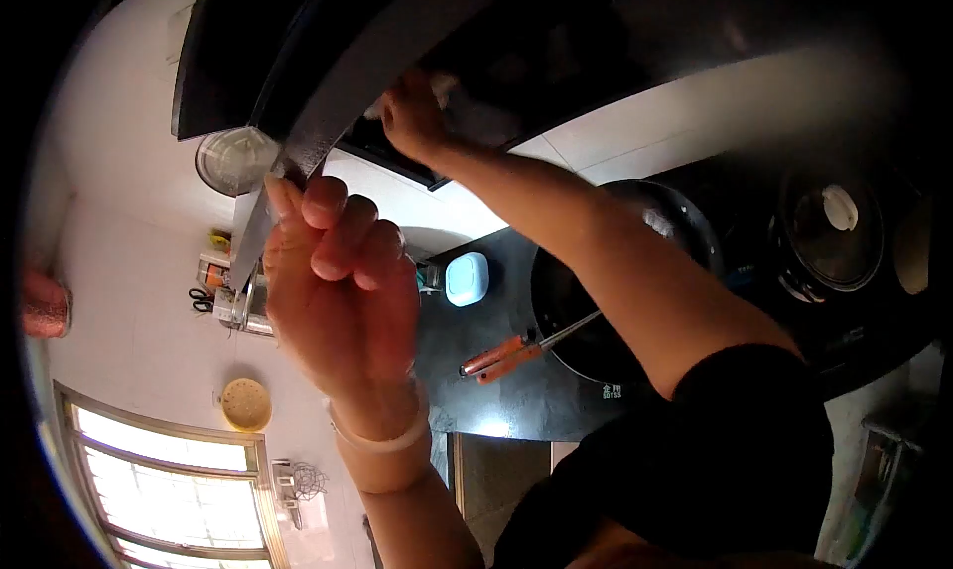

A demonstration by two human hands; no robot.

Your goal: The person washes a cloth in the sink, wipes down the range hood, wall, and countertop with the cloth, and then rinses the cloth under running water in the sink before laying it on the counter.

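Note:
My left hand [342, 261], with a pale bracelet at its wrist, is raised left of centre. Its fingers are curled and its fingertips meet the lower end of a long grey metal strip [372, 68] on the dark range hood [223, 63]; what lies inside the fingers is hidden. Farther up, my right hand [412, 122] reaches to the hood's dark underside, fingers bent. Something whitish shows beside its fingers, too dim to make out. My right forearm passes over a large dark wok [566, 301].
An orange-handled utensil [501, 357] leans out of the wok. A lidded pot [834, 231] stands at the right. On the counter [447, 341] sits a light-blue box [467, 278]. Scissors [202, 300] and a yellowish round item [246, 404] hang on the wall, near a window [169, 480].

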